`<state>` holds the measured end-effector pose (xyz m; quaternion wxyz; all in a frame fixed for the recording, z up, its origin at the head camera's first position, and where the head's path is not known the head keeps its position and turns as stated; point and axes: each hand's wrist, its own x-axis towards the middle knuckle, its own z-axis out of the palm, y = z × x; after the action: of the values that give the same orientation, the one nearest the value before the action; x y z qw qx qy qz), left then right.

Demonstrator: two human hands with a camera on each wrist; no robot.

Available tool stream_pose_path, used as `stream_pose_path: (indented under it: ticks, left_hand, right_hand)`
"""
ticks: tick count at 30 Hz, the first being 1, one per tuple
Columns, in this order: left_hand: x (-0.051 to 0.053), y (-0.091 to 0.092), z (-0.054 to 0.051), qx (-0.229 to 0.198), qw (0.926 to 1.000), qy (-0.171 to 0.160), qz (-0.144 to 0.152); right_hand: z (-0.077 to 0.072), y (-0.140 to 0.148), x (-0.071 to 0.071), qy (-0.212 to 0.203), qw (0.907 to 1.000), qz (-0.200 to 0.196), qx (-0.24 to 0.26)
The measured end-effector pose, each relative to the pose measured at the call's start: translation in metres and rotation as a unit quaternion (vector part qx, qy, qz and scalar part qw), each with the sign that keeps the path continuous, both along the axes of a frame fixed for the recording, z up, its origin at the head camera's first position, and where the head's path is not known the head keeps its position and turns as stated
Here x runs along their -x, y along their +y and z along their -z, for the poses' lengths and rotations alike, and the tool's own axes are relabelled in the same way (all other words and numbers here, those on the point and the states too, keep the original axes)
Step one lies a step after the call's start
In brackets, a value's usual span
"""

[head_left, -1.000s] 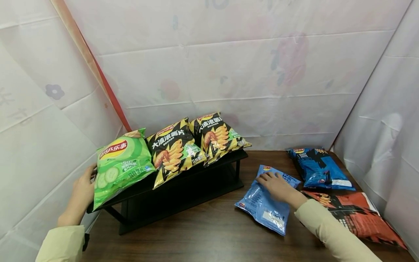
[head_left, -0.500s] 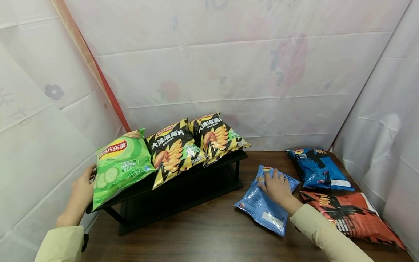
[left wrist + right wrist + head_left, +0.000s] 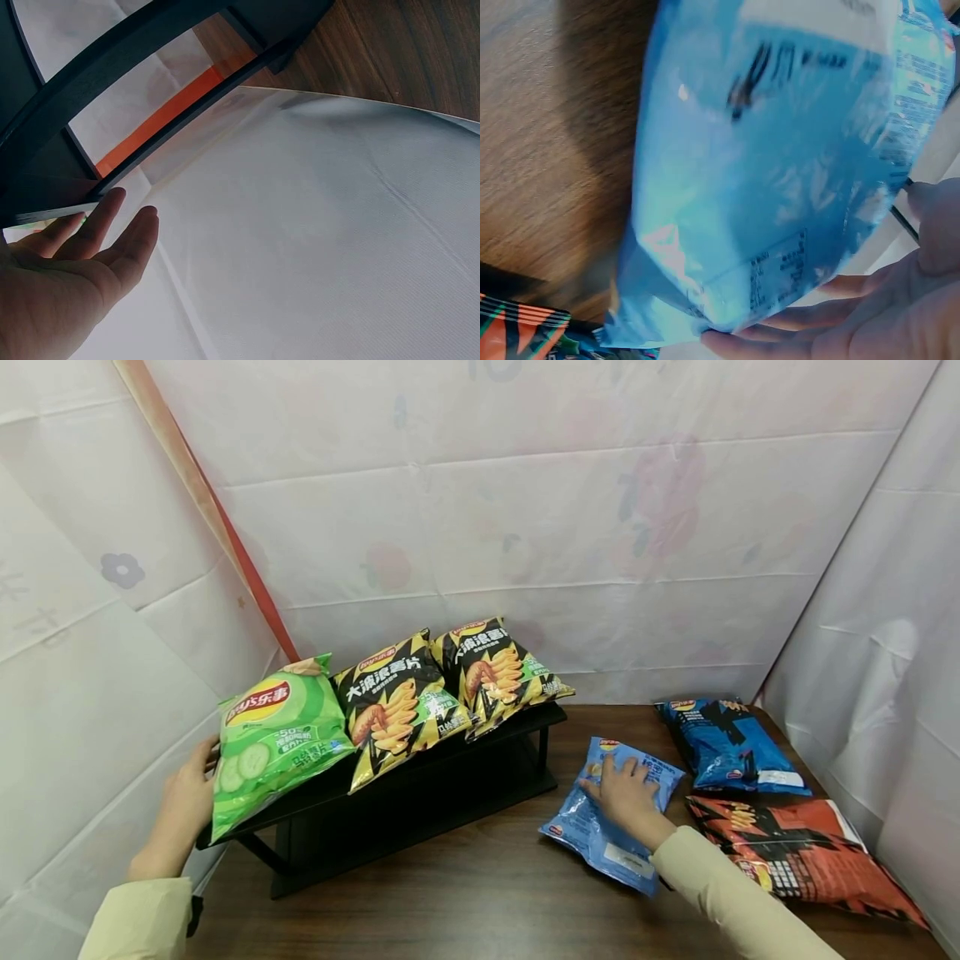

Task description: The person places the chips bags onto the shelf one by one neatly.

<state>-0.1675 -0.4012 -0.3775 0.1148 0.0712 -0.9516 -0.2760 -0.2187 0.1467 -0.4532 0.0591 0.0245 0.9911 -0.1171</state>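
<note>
On the left, a green bag of potato chips (image 3: pixel 277 735) lies at the end of the black two-tier rack (image 3: pixel 420 814). My left hand (image 3: pixel 183 802) is against that bag's outer side, fingertips partly hidden behind it. In the left wrist view the fingers of my left hand (image 3: pixel 82 262) reach out loosely beside the rack's frame. My right hand (image 3: pixel 626 797) rests over the upper part of a light blue chip bag (image 3: pixel 581 827) on the table, fingers spread. Close up in the right wrist view, fairly straight fingers lie along the edge of the light blue bag (image 3: pixel 765 187).
Two black-and-yellow chip bags (image 3: pixel 401 702) lean beside the green one on the rack's top tier. A dark blue chip bag (image 3: pixel 738 747) and a red chip bag (image 3: pixel 817 852) lie at the right of the wooden table (image 3: pixel 465 902). White curtains (image 3: pixel 525 527) surround it.
My right hand has shifted slightly left and spread its fingers over the light blue bag, which has moved a little. My left hand has stayed beside the green bag.
</note>
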Motion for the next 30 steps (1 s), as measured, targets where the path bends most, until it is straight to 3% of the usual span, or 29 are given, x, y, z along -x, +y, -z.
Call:
stream_pose_path:
  ticks: [4,10,19,24,30]
  left_hand:
    - [-0.001,0.0,0.0,0.0,1.0,0.006,0.002]
    - [0.0,0.0,-0.001,0.002,1.0,0.002,0.002]
    - [-0.001,0.0,-0.002,0.0,1.0,-0.002,0.001]
    - [0.0,0.0,-0.002,0.001,1.0,-0.008,-0.002]
    - [0.0,0.001,-0.002,-0.005,0.9999,-0.013,-0.002]
  right_hand:
    - [0.004,0.004,0.004,0.001,0.9998,-0.019,0.01]
    - [0.011,0.014,0.011,0.015,0.9963,-0.08,0.027]
    - [0.008,0.022,0.022,0.018,0.9891,-0.143,0.03]
    - [0.01,0.016,0.024,0.023,0.9906,-0.135,0.011]
    - [0.016,0.001,0.02,0.053,0.994,-0.093,-0.022]
